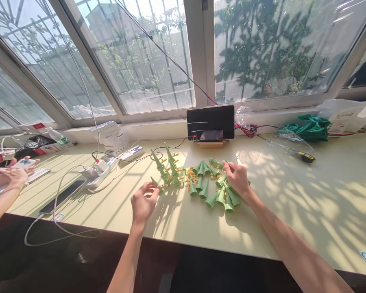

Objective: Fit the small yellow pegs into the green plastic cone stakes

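My left hand (144, 202) has its thumb and fingers closed round a small green cone (161, 189) that stands at the table's edge side of the group. Just beyond it, two taller stacked green spires (173, 169) stand upright with little yellow pegs sticking out. My right hand (237, 177) is pinched above the right end of the loose pieces; what lies between its fingertips is too small to make out. Below that hand is a heap of loose green cones (221, 197), lying on their sides. A pile of yellow pegs (191, 176) sits among more green cones (203, 167) in the middle.
A tablet (210, 118) with a phone (210, 136) before it stands against the window sill. On the left are a power strip (105, 169), a dark phone (62, 197), cables and another person's hands (16, 173). A yellow-black tool (306, 157) and green bag (308, 128) lie right.
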The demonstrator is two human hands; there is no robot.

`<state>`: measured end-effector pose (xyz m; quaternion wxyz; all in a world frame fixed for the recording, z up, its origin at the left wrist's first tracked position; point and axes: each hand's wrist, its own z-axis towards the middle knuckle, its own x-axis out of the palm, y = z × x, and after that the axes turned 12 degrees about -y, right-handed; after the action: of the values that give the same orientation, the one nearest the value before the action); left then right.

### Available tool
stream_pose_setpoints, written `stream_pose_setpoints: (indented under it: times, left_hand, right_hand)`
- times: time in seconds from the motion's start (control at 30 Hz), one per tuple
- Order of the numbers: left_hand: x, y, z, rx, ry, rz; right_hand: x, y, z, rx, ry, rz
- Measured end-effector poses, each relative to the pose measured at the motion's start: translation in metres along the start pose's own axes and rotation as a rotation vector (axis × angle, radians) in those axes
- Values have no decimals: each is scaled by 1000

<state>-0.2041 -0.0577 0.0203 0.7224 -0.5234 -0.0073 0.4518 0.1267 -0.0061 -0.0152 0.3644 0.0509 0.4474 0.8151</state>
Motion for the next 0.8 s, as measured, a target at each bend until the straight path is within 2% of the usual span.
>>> stream_pose_setpoints:
  times: [0.1, 0.2, 0.43, 0.6, 0.8]
  left_hand:
    - [0, 9, 19, 41, 19, 61]
    - [6, 12, 26, 57, 37, 98]
    - [20, 19, 25, 83, 57, 177]
    - [21, 23, 26, 43, 101, 159]
    - [21, 19, 28, 29, 142, 120]
  right_hand:
    - [-1, -1, -1, -5, 17, -9]
    - [-1, -2, -1, 9, 24, -7]
    - [0, -4, -1, 13, 31, 2]
    - [1, -4, -1, 6, 34, 7]
    - [2, -4, 0, -2, 42, -2]
